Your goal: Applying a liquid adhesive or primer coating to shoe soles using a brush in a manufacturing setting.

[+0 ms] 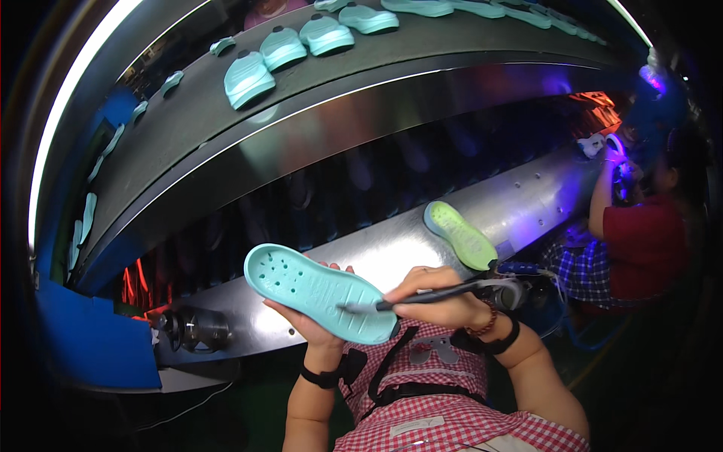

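My left hand [307, 325] is wrapped round the underside of a turquoise shoe sole [312, 282], which it holds tilted above the metal ledge. The sole has several small holes at its far left end, ridges across its other half and a dark tab at the near right end. In my right hand [446, 310] is a black-handled brush [403, 301], its pale tip against the ridged part of the sole. To the right a second sole [461, 235], yellow-green on top with a light blue rim, lies on the ledge.
Beyond the metal ledge [256, 309] a dark conveyor belt [181, 113] carries several turquoise soles [251, 79]. A dark bottle [203, 329] stands at the ledge's left end. Orange light glows below the belt. At right a person in a red top [648, 241] works under violet light.
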A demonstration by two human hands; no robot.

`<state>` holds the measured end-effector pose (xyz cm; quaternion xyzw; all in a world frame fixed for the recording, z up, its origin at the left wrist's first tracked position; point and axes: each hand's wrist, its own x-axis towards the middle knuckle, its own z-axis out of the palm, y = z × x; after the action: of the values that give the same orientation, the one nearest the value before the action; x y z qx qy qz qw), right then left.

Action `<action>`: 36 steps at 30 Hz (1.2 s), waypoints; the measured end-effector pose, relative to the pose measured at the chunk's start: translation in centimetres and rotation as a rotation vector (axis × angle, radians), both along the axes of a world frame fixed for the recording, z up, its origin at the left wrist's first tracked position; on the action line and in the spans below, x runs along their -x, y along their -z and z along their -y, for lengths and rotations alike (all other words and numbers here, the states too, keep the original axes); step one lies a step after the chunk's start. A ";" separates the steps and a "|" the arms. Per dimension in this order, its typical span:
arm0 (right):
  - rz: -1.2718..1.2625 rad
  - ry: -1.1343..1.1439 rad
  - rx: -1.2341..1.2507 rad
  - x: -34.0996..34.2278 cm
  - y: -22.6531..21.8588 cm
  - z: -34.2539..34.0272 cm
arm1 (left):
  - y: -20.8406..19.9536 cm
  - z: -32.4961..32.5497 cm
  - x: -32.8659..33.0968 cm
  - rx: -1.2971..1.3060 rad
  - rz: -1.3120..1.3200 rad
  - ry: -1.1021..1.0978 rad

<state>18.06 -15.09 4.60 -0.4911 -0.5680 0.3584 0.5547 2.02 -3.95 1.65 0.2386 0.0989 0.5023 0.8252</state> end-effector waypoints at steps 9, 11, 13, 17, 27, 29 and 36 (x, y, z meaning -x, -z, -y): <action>-0.165 -0.062 0.155 -0.3 0.2 0.4 | 0.4 -0.7 0.3 -0.049 0.000 -0.035; -0.063 -0.083 0.129 0.1 1.2 0.1 | 0.1 -0.7 0.1 -0.073 -0.072 -0.079; -0.028 -0.226 -0.035 1.4 1.3 0.8 | -0.2 -1.2 0.6 -0.084 -0.040 -0.058; -0.259 -0.306 0.062 0.6 0.5 0.8 | -0.3 -1.3 1.3 -0.072 -0.027 -0.068; -0.386 -0.338 0.172 -0.1 1.8 0.7 | -0.5 -1.1 1.5 -0.103 -0.075 -0.122; -0.410 -0.130 0.281 -0.8 3.2 -0.1 | -0.7 -1.0 1.1 -0.117 -0.095 -0.071; -0.465 -0.455 0.107 -0.3 3.0 0.3 | -0.5 -0.8 1.6 -0.187 -0.154 -0.066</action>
<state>18.31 -15.39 1.56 -0.2849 -0.5017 0.6051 0.5486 0.37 -3.10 2.18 0.3490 0.1227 0.5163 0.7724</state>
